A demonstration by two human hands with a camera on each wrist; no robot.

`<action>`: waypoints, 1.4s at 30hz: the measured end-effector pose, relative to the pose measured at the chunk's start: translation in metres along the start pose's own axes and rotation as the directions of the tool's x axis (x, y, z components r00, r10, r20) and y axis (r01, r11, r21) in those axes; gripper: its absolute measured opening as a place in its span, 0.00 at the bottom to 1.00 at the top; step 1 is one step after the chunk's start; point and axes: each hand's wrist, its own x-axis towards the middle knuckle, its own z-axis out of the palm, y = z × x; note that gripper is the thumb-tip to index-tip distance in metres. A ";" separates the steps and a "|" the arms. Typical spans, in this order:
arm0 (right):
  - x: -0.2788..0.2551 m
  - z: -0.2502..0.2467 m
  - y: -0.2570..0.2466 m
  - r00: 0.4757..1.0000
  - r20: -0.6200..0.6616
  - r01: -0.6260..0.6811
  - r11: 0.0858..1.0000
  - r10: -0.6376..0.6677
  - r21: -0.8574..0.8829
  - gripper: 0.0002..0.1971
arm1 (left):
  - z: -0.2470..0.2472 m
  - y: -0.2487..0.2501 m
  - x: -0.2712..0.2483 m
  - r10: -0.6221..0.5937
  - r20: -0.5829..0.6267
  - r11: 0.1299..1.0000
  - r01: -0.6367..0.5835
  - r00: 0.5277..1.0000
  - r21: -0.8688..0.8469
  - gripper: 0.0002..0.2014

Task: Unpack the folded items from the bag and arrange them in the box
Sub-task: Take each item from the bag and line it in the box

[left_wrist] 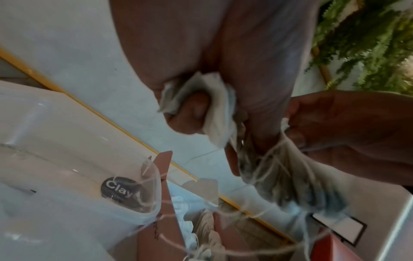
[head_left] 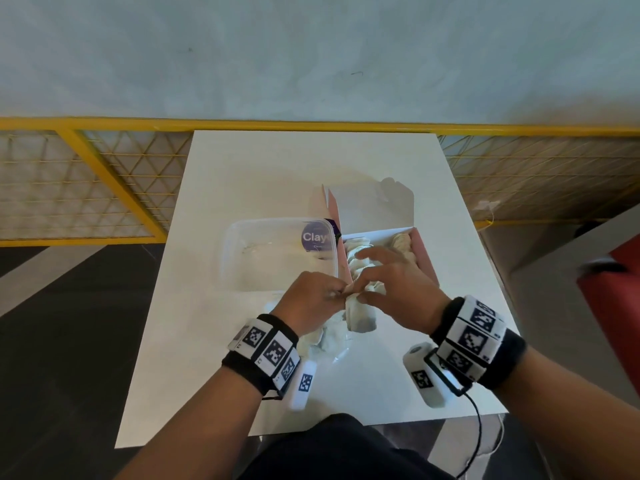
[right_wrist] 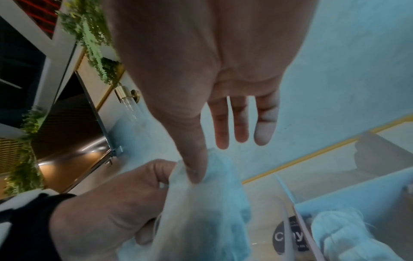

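Observation:
My left hand (head_left: 311, 299) and right hand (head_left: 391, 289) hold one white folded cloth (head_left: 362, 315) between them, just above the table and in front of the box. The left hand's fingers grip its upper end (left_wrist: 214, 109). The right thumb and forefinger pinch the cloth (right_wrist: 208, 203), with the other fingers straight. The pink box (head_left: 424, 258) stands open, lid up, with white folded cloths (head_left: 356, 254) inside. A clear plastic bag (head_left: 325, 341) with more white cloths lies under my left wrist.
A clear plastic tub (head_left: 242, 258) with a purple "Clay" sticker (head_left: 313, 237) stands left of the box, touching it. The white table (head_left: 242, 174) ends at a yellow mesh railing (head_left: 104, 174). A red seat (head_left: 613, 306) is at the right.

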 end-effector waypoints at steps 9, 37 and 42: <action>-0.006 -0.020 0.018 0.999 -0.020 -0.037 0.997 0.039 0.071 0.07 | 0.007 -0.007 0.006 -0.014 0.021 0.998 0.012 1.000 0.067 0.07; 0.082 -0.006 0.176 0.813 0.435 -0.162 0.867 0.388 -0.470 0.11 | 0.069 -0.045 0.066 -0.166 0.076 0.940 0.134 0.983 0.313 0.13; 0.087 -0.002 0.183 0.808 0.444 -0.110 0.840 0.387 -0.531 0.12 | 0.069 -0.044 0.071 -0.138 0.090 0.942 0.102 0.986 0.321 0.11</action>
